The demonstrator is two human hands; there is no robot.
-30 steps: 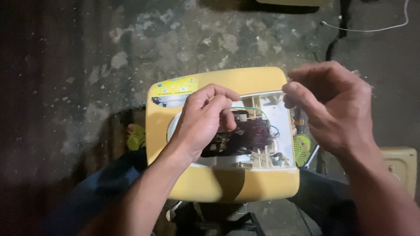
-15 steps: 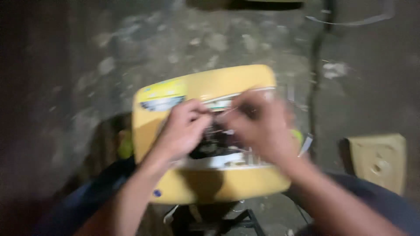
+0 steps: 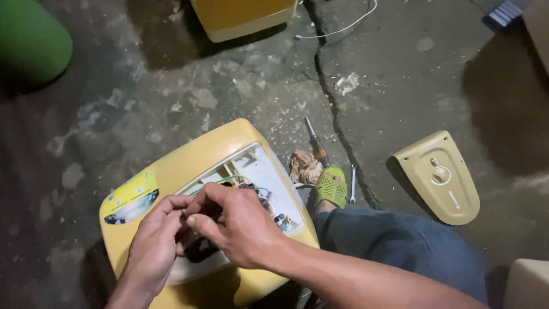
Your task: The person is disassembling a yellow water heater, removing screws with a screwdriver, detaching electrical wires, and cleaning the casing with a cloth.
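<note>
Currently the left hand (image 3: 153, 243) and right hand (image 3: 237, 226) meet fingertip to fingertip, pinched narrow on thin wiring inside the open cavity of the yellow rounded plastic appliance housing (image 3: 189, 166), which rests on the cracked concrete floor (image 3: 400, 86). Judged: wires flexible, fragile; shell rigid, light; grip its outer edges.

The left hand (image 3: 153, 243) and right hand (image 3: 237, 223) met fingertip to fingertip. Both sets of fingers were curled, pinching close together.
</note>
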